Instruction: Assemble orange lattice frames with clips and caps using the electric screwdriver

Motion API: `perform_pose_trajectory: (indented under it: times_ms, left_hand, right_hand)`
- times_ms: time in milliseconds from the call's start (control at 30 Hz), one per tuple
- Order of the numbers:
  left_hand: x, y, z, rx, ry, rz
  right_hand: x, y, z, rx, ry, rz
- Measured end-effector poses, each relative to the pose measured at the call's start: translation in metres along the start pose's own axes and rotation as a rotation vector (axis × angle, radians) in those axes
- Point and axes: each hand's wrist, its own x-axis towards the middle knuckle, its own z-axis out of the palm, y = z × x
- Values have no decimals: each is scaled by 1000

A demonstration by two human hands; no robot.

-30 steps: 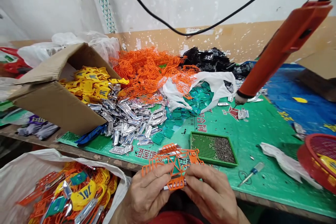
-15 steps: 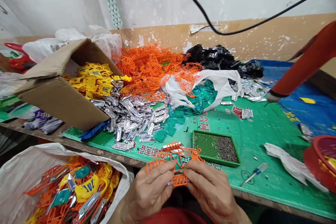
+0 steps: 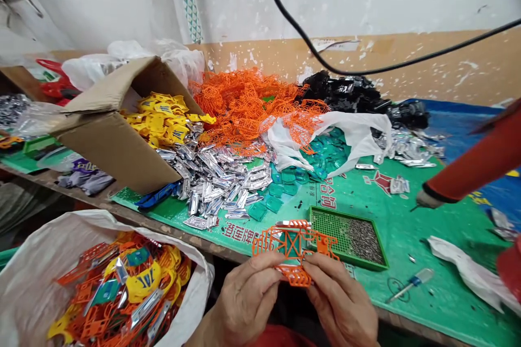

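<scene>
Bent inward at the near edge of the green-covered table [image 3: 431, 255], my left hand [image 3: 250, 295] and right hand [image 3: 342, 298] face each other, thumbs and fingers pinched on the orange lattice frame [image 3: 292, 250] between them, just this side of the green tray [image 3: 330, 230] of small dark pieces [image 3: 363, 240].

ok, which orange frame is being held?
The orange frame pinched between the left hand and right hand, by the green tray; others lie in the orange heap behind or jumbled in the white sack.
</scene>
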Motion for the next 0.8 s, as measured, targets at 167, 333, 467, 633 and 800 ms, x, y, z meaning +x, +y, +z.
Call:
perform_pose_trajectory:
  times_ms: [167,333,467,633,800]
  left_hand:
    - [-3,0,-2,6,-2,7]
    - [-4,-2,-3,33,31,21]
    - [-4,-2,-3,10,39,-6]
    - [-5,-2,-3,-38,26,-40]
    - [-10,-6,-3,-36,24,-2]
  right_hand:
    - [0,-2,1,-31,-14,-16]
    - [0,-4,1,-48,-47,-14]
    - [-2,-5,4,-64,-57,-7]
    - [1,-9,7,-133,-41,-43]
    - [0,-12,9,-172,-33,-59]
